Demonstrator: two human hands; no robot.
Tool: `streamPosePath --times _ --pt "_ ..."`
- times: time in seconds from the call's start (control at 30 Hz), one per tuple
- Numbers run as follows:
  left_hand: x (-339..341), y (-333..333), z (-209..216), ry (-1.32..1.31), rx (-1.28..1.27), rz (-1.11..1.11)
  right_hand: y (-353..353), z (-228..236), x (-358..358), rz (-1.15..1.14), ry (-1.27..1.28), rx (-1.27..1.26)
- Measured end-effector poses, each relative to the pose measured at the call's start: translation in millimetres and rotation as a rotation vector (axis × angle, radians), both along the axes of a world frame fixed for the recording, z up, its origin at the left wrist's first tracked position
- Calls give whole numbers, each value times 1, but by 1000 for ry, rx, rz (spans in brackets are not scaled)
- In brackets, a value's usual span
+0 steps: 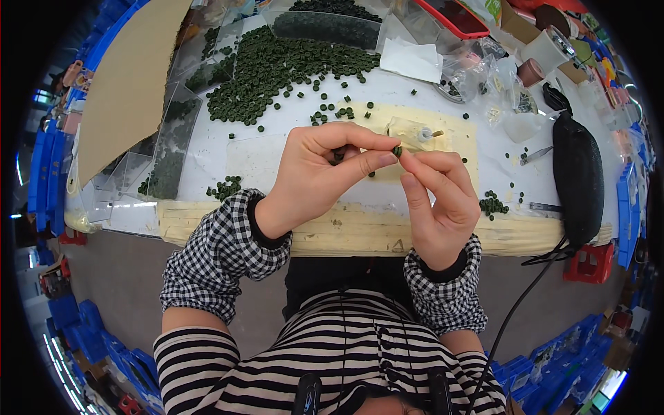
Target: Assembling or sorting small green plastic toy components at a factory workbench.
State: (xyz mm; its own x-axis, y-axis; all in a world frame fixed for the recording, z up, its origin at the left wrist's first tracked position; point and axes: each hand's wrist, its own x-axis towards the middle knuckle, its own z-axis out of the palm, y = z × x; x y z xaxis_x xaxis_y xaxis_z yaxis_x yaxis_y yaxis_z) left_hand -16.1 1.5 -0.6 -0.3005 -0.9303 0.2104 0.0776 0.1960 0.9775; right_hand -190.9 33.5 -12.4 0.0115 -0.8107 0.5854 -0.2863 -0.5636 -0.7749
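My left hand (315,173) pinches a small dark green grooved, spool-shaped part (397,151) between thumb and forefinger. Dark pieces (339,153) show inside its curled fingers, too hidden to count. My right hand (443,197) meets it from the right, its closed fingertips against the same small part. Just behind the fingertips, a tape-wrapped block (409,131) with a white collar and a short brass-coloured pin lies on a yellowish taped patch (460,138) of the table. Many similar green parts (277,69) are heaped beyond my left hand.
Clear plastic trays (173,149) and a cardboard sheet (135,83) stand at the left. White paper (412,59) and a red-edged phone (453,17) lie at the back. A black pouch (578,173), tweezers (538,154) and a small pile of green parts (492,204) are at the right.
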Motion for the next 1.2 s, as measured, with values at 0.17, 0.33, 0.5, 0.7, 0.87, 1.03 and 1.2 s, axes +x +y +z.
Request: streamPosePath --times 0.17,0.33,0.5,0.7,0.87,1.03,1.2 --pt "-2 0 -7 55 -38 25 0 0 1 7 -6 4" --pt "-1 0 -6 -4 -48 18 0 0 -1 -1 8 13" --pt "2 -1 -6 -30 -76 -13 0 1 -1 8 7 15" --pt "2 -1 -5 -56 -63 -4 0 1 -1 8 16 10" --pt "-2 0 -5 0 7 27 0 1 -2 19 14 4" --pt "-3 -1 -6 22 16 29 0 1 -1 12 22 11" --pt "-3 0 -7 21 11 31 0 0 -2 9 41 -14"
